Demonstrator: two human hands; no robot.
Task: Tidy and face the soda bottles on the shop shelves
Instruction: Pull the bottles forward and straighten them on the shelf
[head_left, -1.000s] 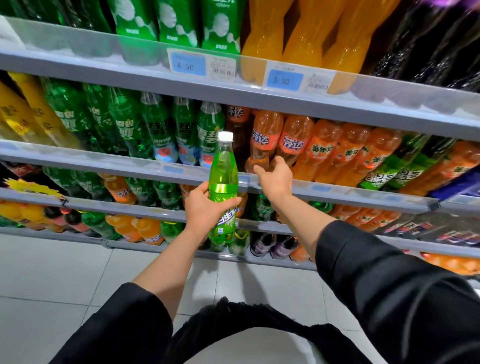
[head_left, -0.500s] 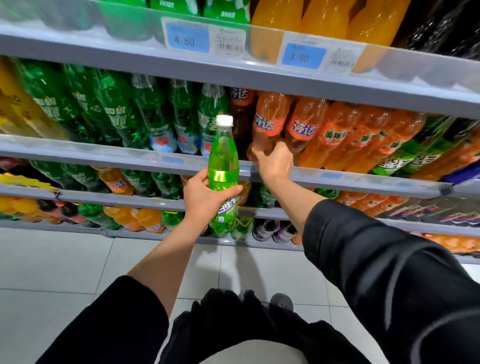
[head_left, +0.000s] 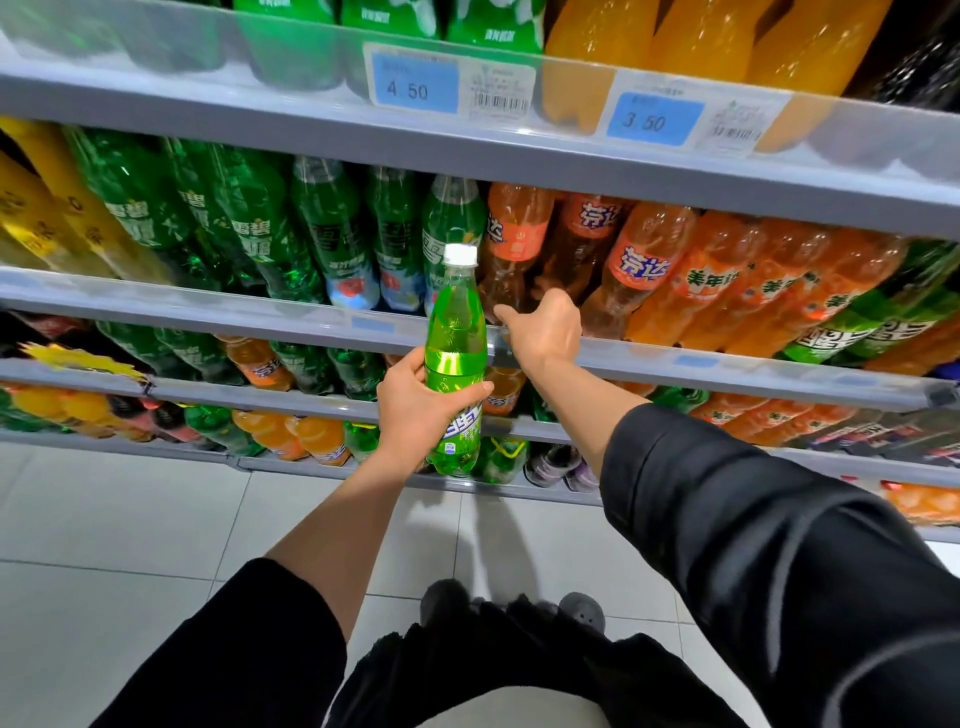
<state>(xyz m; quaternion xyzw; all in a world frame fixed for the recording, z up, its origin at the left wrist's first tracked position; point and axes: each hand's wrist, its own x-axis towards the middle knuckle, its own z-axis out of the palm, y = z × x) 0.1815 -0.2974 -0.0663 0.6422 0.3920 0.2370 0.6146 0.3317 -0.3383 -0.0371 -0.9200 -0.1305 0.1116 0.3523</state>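
Head view: left hand (head_left: 415, 410) gripping light green bottle (head_left: 454, 364) upright before the middle shelf (head_left: 208, 312); right hand (head_left: 545, 327) at orange bottle (head_left: 511, 270), fingers hidden, grip unclear. Likely clearing a slot; next, seat bottle label-forward.

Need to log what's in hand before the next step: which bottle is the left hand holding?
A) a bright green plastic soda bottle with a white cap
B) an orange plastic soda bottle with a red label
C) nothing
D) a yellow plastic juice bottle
A: the left hand is wrapped round the middle of the bright green plastic soda bottle with a white cap, held upright in front of the grey shelf edge.
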